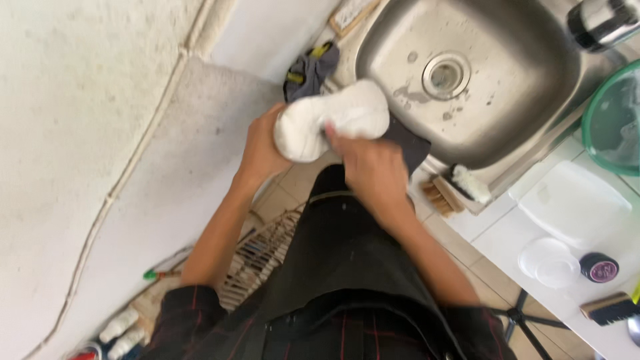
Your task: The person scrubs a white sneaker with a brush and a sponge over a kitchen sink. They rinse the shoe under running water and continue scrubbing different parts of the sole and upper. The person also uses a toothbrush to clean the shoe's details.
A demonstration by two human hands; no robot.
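Fingers (347, 141) of my right hand (373, 170) press into a white shoe (333, 120), holding its side; my left hand (261, 150) wraps closed around its near end. I note the shoe sits at the edge of the steel sink (520, 100), over a dark cloth (410, 143). Beyond, a scrub brush (460, 187) rests on the sink rim, a green bowl (617, 120) farther off.

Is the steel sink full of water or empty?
Empty. The steel sink shows its bare bottom and open drain, with only a few wet spots near it.
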